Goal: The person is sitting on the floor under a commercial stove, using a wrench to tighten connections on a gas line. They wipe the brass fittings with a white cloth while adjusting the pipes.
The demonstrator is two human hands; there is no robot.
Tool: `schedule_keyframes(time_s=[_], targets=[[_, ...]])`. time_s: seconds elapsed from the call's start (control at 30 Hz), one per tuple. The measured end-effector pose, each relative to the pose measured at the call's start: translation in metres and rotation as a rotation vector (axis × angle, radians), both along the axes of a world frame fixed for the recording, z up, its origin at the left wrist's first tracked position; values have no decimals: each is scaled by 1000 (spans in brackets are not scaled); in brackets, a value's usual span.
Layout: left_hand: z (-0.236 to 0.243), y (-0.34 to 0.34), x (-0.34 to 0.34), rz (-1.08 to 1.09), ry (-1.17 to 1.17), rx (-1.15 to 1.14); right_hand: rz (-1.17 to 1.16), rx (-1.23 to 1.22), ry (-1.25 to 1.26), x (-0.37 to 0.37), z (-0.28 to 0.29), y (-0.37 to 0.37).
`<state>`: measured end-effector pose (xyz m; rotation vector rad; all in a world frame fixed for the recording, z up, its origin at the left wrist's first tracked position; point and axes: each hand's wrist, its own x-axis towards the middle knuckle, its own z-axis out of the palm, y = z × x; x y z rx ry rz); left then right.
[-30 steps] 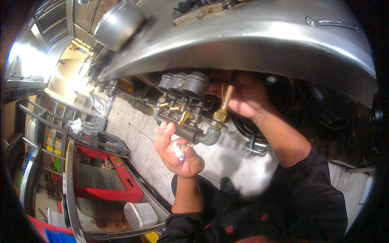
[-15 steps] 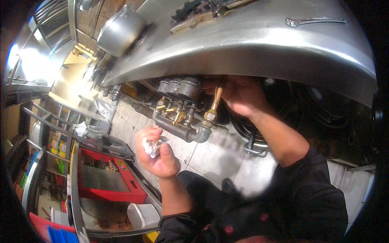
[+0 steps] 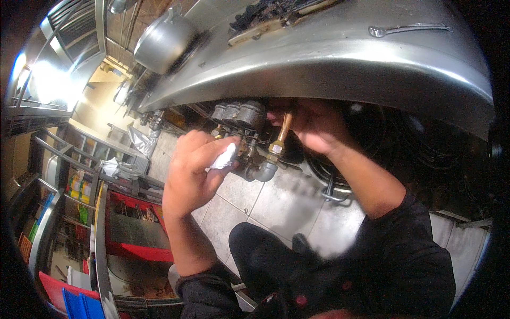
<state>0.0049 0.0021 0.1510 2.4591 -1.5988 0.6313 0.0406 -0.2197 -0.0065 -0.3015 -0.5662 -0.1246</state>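
Observation:
My left hand [image 3: 194, 167] is raised below the stove's steel front edge [image 3: 340, 69] and pinches a small white roll of tape [image 3: 226, 157] between thumb and fingers. It is close to the grey pipe elbow [image 3: 263, 171] and the row of brass valves [image 3: 239, 119] under the stove. My right hand [image 3: 316, 125] reaches up under the edge and grips a brass fitting on a copper tube [image 3: 281, 135] that stands upright above the elbow.
A steel pot [image 3: 162, 40] sits on the stovetop and a wrench [image 3: 409, 27] lies on its steel front. An open red toolbox [image 3: 133, 228] stands on the tiled floor [image 3: 281, 202] at lower left. Shelves [image 3: 58, 186] with goods line the left side.
My left hand has risen from lower left toward the valves with the white tape. The view has shifted, with the valves now nearer the centre. My right hand stays on the brass fitting.

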Motion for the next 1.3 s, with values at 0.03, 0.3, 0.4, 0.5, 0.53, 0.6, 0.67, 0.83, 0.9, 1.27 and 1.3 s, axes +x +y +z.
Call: schedule_keyframes(time_s=[0.03, 0.3, 0.4, 0.5, 0.53, 0.6, 0.67, 0.83, 0.9, 1.27, 1.3], targets=[[3, 0, 4, -16, -7, 26, 23, 11, 20, 2, -2, -1], [11, 0, 24, -148, -83, 139, -194, -251, 179, 3, -21, -6], [9, -12, 18, -160, -135, 138, -119, -262, 277, 6, -42, -15], [5, -17, 25, -227, -181, 94, -306, -460, 399, -11, -35, -5], [3, -18, 23, -225, -181, 71, -330, -547, 361, -15, -38, -5], [-2, -17, 20, -201, -210, 28, -390, -685, 370, -30, -34, -1], [-3, -8, 13, -116, -277, 11, -435, -786, 442, -48, -16, 19], [-52, 33, -6, -259, -177, -486, -405, -880, 476, -64, -25, 33], [-95, 61, -17, -229, 96, -674, -415, -1017, 457, -67, -27, 46], [-192, 54, -19, 65, 191, -549, -228, -830, 510, -86, -56, 102], [-196, 54, -17, 74, 215, -523, -178, -739, 539, -84, -57, 102]])
